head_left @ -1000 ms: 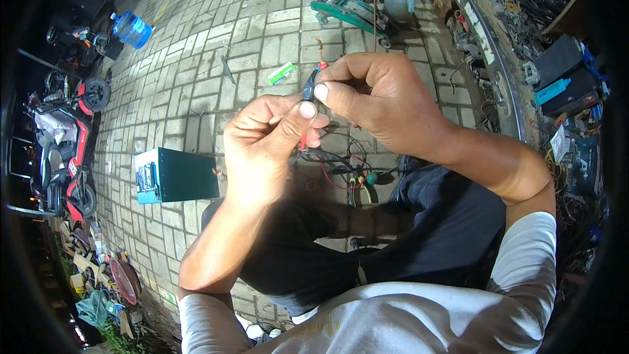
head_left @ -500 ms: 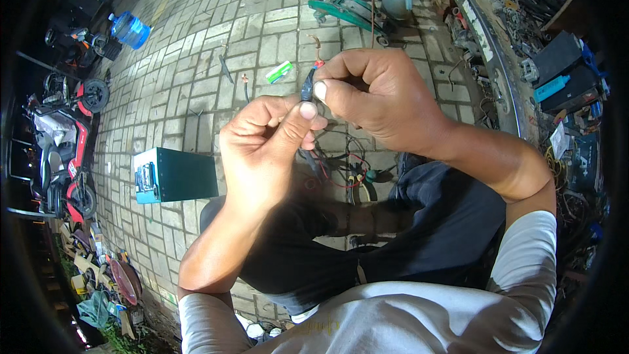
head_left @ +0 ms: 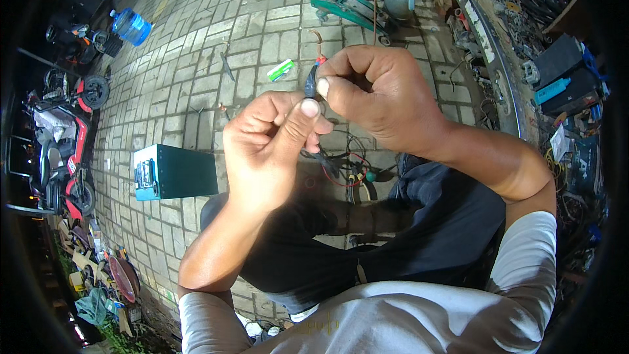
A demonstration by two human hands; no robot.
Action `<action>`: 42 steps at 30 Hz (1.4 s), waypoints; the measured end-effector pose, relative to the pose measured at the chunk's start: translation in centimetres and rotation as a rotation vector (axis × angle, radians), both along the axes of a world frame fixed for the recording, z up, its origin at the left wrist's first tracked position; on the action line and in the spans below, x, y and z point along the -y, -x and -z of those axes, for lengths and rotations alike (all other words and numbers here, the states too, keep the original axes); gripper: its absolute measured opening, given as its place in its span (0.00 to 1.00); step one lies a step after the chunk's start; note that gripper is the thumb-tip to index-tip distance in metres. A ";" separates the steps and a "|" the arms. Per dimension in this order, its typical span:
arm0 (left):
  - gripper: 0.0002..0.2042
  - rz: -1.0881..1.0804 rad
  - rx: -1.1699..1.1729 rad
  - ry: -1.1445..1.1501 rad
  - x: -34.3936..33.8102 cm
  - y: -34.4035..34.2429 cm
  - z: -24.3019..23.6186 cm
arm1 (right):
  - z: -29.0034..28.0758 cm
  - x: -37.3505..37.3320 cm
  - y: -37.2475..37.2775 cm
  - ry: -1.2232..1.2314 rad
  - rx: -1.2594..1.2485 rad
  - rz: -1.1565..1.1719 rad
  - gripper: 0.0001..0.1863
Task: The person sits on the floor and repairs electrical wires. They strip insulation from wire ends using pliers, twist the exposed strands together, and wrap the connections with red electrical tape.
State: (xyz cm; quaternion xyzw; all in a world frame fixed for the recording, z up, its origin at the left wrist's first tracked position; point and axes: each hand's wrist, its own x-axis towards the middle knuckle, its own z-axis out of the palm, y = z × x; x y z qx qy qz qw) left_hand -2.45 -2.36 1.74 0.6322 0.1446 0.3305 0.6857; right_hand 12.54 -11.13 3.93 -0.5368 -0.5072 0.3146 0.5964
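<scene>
Between my hands is a cable joint wrapped in black tape (head_left: pixel 310 82); red insulation and a bare copper strand (head_left: pixel 319 44) stick out above it. My left hand (head_left: pixel 268 141) pinches the lower end of the wrapped part between thumb and fingers. Against the upper side of the wrap, my right hand (head_left: pixel 377 88) is closed with thumb and forefinger pressed together; whether a loose tape end is between them is hidden. Below my hands, black cable and a thin red wire (head_left: pixel 341 183) hang or lie near pliers (head_left: pixel 362 187) on the paving.
A dark green box with a handle (head_left: pixel 177 172) stands to the left on the bricks. Ahead lie a small green-and-white packet (head_left: pixel 280 70) and a green floor jack (head_left: pixel 347 10). Parts and tools clutter the bench (head_left: pixel 481 33) on the right; a red scooter (head_left: pixel 78 151) stands far left.
My hands and the taped cable have shifted slightly to the right. A copper-tipped cable end beyond my left hand has swung left and lower. Both hands keep their closed grip.
</scene>
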 end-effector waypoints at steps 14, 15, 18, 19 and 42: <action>0.10 0.104 -0.003 0.168 -0.6 -0.1 0.0 | 0.4 -0.4 -0.5 -0.007 0.087 -0.028 0.11; 0.10 0.117 -0.015 0.181 -0.7 -0.1 0.0 | 0.2 -0.5 -0.4 0.014 0.043 -0.041 0.12; 0.12 0.186 -0.020 0.252 -1.2 0.2 0.2 | 0.1 -0.6 -0.3 0.081 -0.091 -0.080 0.13; 0.12 0.228 0.000 0.296 -1.4 0.2 0.2 | 0.3 -0.6 -0.4 0.106 -0.139 -0.095 0.14; 0.06 -0.059 -0.093 -0.167 0.0 0.1 -0.6 | 0.7 -0.4 -2.0 0.036 0.060 -0.137 0.12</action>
